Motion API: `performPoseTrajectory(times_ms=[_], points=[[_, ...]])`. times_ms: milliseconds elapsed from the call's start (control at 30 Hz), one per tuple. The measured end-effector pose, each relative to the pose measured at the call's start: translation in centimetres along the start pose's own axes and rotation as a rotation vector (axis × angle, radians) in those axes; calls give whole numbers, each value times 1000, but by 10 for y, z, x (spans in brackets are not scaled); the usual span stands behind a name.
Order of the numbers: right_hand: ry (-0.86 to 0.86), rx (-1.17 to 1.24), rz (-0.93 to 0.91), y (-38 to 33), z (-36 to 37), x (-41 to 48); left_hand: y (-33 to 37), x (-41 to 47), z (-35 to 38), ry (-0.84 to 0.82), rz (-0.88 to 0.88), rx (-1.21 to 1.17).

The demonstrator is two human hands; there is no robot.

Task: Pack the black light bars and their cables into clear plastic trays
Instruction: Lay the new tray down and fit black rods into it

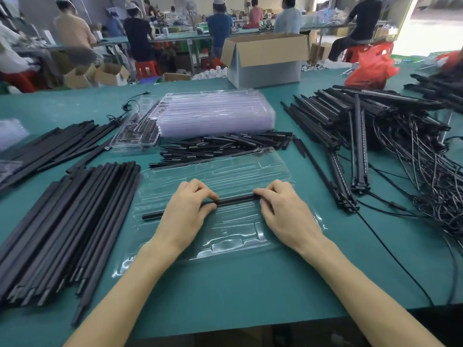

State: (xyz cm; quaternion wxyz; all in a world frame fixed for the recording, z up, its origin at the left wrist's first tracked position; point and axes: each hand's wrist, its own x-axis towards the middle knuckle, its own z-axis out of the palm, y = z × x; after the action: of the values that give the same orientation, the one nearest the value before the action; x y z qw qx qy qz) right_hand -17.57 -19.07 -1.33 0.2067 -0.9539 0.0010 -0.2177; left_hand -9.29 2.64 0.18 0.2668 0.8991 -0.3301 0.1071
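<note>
Light bar (235,200), black and slim, is held across a clear tray (250,171) that lies flat on the green table (225,296) directly in front of the person. The bar is set crosswise on the tray, its left end slightly nearer the person than its right.

It is pinched by the left hand (188,211) a little left of its middle. The fingers are curled over the far side and the thumb is pressed against the near side, so the bar runs between them. The left end sticks out past this hand and is seen against the tray.

The right end is gripped by the right hand (283,211) in the same way, with the fingers bent over the top and the thumb tucked at the near side. The tip itself is hidden under those fingers. A bare stretch of bar is left showing between the two hands. Whether the bar is seated in a groove of the tray cannot be told.

Beyond the tray a heap of short black pieces (225,146) is spread. Behind it a stack of trays (215,113) is piled, with a filled tray (135,131) just beside it on the left. Long black bars (67,221) are bundled left of the tray, and bars with tangled cables (375,136) are heaped at the right. A cardboard box (265,58) and a red bag (370,68) are set at the far edge.
</note>
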Motion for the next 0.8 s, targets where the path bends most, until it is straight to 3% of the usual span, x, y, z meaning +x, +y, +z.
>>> performPoseTrajectory(times_ms=[200,600,800], points=[[-44,-142,-210,-11,0,-2,-2,16,0,-30,-28,-45],[13,-106,-155,-9,1,-2,-13,17,0,-24,-4,-137],[-49,-114,-120,-9,-2,-1,-13,17,-1,1,-18,-97]])
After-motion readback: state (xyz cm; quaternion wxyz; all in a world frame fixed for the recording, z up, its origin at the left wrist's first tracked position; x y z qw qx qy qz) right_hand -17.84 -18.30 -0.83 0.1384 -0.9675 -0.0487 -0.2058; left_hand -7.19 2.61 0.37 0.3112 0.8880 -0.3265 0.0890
